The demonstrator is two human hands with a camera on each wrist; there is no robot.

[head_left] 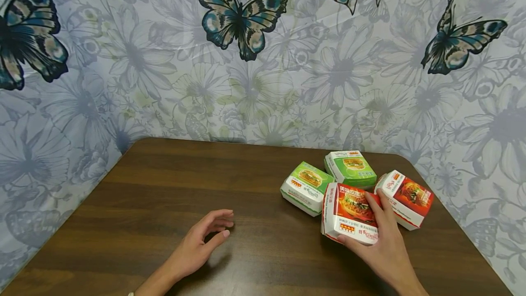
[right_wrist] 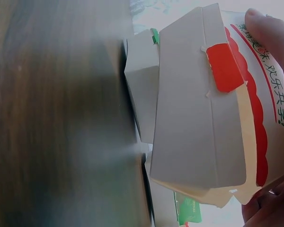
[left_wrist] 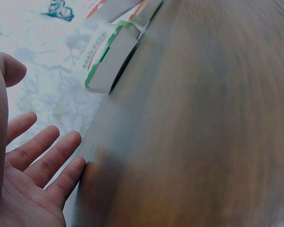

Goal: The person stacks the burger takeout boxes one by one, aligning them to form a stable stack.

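My right hand [head_left: 386, 243] grips a red-and-white burger box [head_left: 352, 209], thumb at its near side and fingers over its far right edge. In the right wrist view this box shows its plain grey underside [right_wrist: 194, 113] and a red tab, tilted above the table. Another red-and-white burger box [head_left: 411, 199] sits just right of it. Two green-and-white burger boxes, one to the left [head_left: 307, 188] and one behind [head_left: 352, 169], stand close by. My left hand [head_left: 199, 243] hovers over the table, fingers loosely bent, holding nothing.
A dark brown wooden table [head_left: 164, 186] with rounded far corners carries the boxes on its right side. Behind it hangs a pale floral cloth [head_left: 255, 95] printed with blue-black butterflies.
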